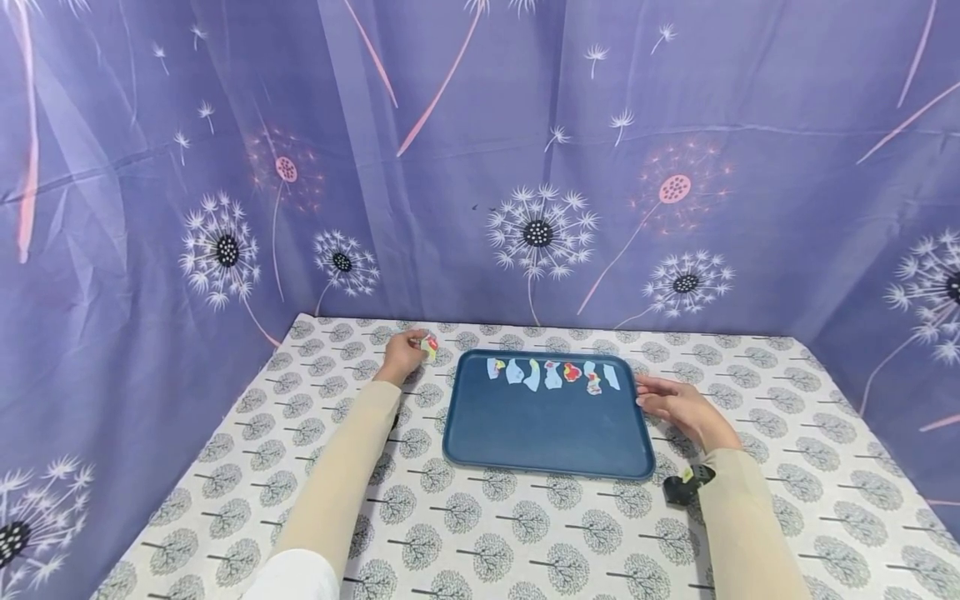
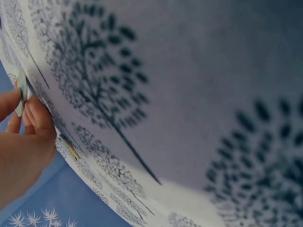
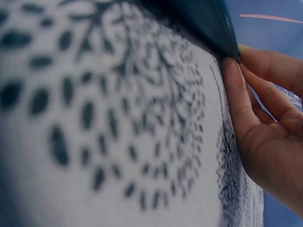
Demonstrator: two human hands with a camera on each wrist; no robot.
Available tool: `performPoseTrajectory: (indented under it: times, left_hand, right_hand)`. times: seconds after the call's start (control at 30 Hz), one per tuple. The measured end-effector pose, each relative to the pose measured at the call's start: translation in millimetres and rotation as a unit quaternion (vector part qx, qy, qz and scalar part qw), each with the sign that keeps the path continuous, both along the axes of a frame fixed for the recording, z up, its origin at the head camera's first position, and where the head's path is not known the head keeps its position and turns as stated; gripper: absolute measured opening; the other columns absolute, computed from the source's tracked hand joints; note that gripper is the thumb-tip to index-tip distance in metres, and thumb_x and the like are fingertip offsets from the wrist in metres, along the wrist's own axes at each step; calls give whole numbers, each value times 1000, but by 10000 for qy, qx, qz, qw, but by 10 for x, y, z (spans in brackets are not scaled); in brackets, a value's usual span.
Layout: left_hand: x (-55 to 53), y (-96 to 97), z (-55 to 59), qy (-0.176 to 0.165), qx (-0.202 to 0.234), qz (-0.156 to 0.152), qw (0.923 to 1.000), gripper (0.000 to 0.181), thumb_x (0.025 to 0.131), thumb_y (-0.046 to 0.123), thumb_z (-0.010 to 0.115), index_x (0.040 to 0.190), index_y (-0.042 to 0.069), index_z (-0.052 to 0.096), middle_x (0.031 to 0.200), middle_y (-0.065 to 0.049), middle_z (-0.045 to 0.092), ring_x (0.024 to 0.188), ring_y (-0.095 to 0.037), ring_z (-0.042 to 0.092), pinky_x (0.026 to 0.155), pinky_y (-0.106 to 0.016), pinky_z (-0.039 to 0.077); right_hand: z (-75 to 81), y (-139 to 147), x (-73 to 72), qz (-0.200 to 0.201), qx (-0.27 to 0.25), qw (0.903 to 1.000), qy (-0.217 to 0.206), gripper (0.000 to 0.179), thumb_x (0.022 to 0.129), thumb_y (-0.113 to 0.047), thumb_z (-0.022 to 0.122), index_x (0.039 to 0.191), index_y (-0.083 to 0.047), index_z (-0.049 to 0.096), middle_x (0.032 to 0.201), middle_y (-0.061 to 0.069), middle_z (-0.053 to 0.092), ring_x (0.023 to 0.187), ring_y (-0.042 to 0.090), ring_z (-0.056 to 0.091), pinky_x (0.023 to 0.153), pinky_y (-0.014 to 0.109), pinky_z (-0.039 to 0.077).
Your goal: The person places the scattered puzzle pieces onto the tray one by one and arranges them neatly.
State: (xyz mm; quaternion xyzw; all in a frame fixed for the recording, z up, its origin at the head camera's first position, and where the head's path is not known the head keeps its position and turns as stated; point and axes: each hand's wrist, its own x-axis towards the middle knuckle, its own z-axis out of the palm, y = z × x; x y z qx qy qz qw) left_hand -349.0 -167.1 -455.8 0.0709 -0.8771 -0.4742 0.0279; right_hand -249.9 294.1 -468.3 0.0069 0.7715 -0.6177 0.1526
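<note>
In the head view my left hand (image 1: pixel 402 358) is left of the tray, above the cloth. Its thumb and fingers pinch a small, flat, irregular piece (image 1: pixel 430 347) coloured yellow, red and pale blue. The left wrist view shows this piece (image 2: pixel 22 93) edge-on between the fingertips. A dark blue rectangular tray (image 1: pixel 547 433) lies on the table. Along its far side several irregular pieces stand in a row, mostly pale blue, one a red piece (image 1: pixel 572 372). My right hand (image 1: pixel 684 410) holds the tray's right rim; thumb and fingertips meet at that edge (image 3: pixel 231 45).
A tree-patterned cloth (image 1: pixel 495 554) covers the table. Purple curtains (image 1: pixel 450 208) with dandelion prints rise behind it and at both sides. Another small yellowish piece (image 2: pixel 71 147) lies on the cloth past the left hand. A black strap device (image 1: pixel 686 485) sits on the right wrist.
</note>
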Motion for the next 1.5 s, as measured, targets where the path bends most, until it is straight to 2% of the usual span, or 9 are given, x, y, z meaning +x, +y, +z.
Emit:
performPoseTrajectory:
  times: [0.17,0.37,0.63,0.77,0.93,1.07,1.13,1.3,1.5]
  left_hand:
    - [-21,-30,-7,113,416,-48,9991,45,83,-11,62,126,1,61,81,-4,54,66,-11,49,56,-19,48]
    - [21,-21,18,57,1159,38,9932,44,84,-13,59,126,-1,60,85,-8,55,58,-13,54,59,-26,59]
    - [122,71,94,-100,1949,-14,9808,45,88,-8,55,131,1,57,98,-13,56,75,-18,62,75,-28,60]
    - [165,146,148,-223,2327,-9,9723,47,88,-9,55,134,1,55,104,-17,58,86,-26,64,88,-37,58]
    - [218,272,205,-387,2828,-3,9584,51,88,-11,56,137,2,52,113,-21,57,100,-33,62,97,-41,52]
    - [255,399,222,-453,3206,-73,9461,53,86,-14,57,136,1,52,110,-21,59,91,-25,64,97,-39,52]
    - [276,472,227,-493,3344,-84,9411,53,85,-15,57,136,1,53,107,-20,60,84,-19,64,93,-35,55]
    - [343,675,250,-572,3578,-98,9320,52,85,-15,58,134,1,55,104,-19,63,79,-18,64,86,-32,58]
    - [419,931,304,-622,3690,-120,9273,51,83,-16,59,131,1,57,98,-17,64,73,-16,64,86,-34,59]
  right_hand:
    - [-5,4,-7,-37,-45,10000,26,66,90,-3,60,148,4,29,140,28,40,99,1,57,94,19,51]
    - [-2,8,-4,26,48,10000,16,67,90,-4,60,148,3,29,142,28,39,106,7,55,97,20,49]
    - [-3,6,1,-22,-19,10000,29,66,91,-3,60,148,4,28,139,27,41,100,2,57,95,19,50]
    - [-9,10,-1,-36,-89,9999,74,65,91,-3,59,147,5,28,137,26,44,97,0,58,93,19,51]
    - [-18,11,-3,-26,-98,9999,94,66,90,-2,60,147,5,29,136,24,46,97,1,58,93,19,51]
    - [-23,13,-2,-17,-101,9999,101,66,89,-1,59,147,6,29,136,25,45,98,1,57,93,19,51]
    - [-22,10,1,-19,-103,9999,79,66,89,-1,59,147,5,29,137,26,44,97,1,57,93,19,51]
    - [-13,-2,6,-25,-83,10000,1,66,90,-2,59,148,5,28,139,28,40,98,1,57,94,20,51]
    - [0,-2,-5,-23,12,10000,24,66,90,-3,59,148,4,28,141,28,39,99,1,55,95,20,51]
